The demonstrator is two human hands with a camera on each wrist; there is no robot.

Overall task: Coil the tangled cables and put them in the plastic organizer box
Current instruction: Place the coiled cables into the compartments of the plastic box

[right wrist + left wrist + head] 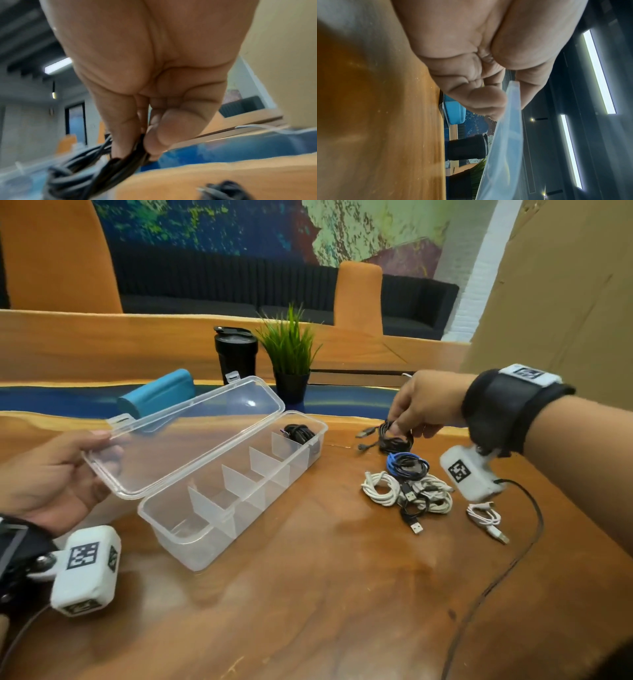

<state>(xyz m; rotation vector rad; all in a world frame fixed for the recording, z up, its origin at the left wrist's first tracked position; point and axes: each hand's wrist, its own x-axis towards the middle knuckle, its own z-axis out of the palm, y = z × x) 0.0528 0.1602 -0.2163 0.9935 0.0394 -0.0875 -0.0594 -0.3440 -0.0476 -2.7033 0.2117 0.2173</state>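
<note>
Our left hand (51, 477) pinches the lid (191, 433) open. Our right hand (423, 402) pinches the black coil (397, 440); we lift it slowly so loops stay together.

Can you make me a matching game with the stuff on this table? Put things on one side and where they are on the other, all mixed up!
Things:
1. black cable coil
2. clear lid
3. blue and black cable coil
4. coiled black cable

Places:
A. inside the organizer box, far end compartment
B. pinched by the right hand
C. held open by the left hand
D. lying on the table, next to the white cables

Pairs: 1-B, 2-C, 3-D, 4-A
</note>
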